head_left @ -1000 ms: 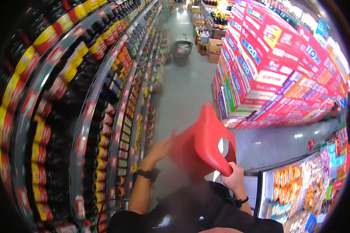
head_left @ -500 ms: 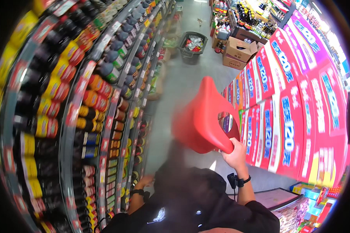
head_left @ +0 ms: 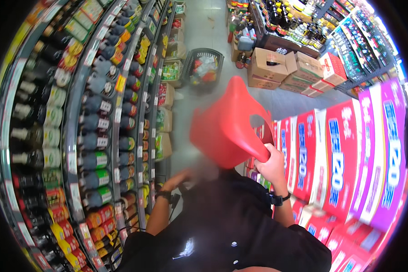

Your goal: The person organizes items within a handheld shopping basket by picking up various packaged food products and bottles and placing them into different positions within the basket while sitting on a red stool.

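My right hand (head_left: 271, 164) is closed round the handle end of a red plastic basket (head_left: 229, 127), a smooth moulded container with a big oval opening beside the grip. The basket hangs tilted in front of me, its left side blurred and its inside hidden. My left hand (head_left: 174, 181) hangs low beside the left shelves, apart from the goods. Its fingers are smeared, and nothing plainly shows in them. Each wrist wears a black band.
Shelves of sauce bottles (head_left: 95, 140) line the left. A dark basket (head_left: 203, 68) holding colourful packets stands on the floor ahead. Cardboard cartons (head_left: 269, 68) stand right of it. Stacked red and purple packs (head_left: 335, 154) crowd my right. Bottles fill a far display (head_left: 294, 22).
My view has turned rightward and advanced along the aisle, so the dark basket looks nearer and more cartons show. The red basket stays in my right hand. My left hand has risen slightly.
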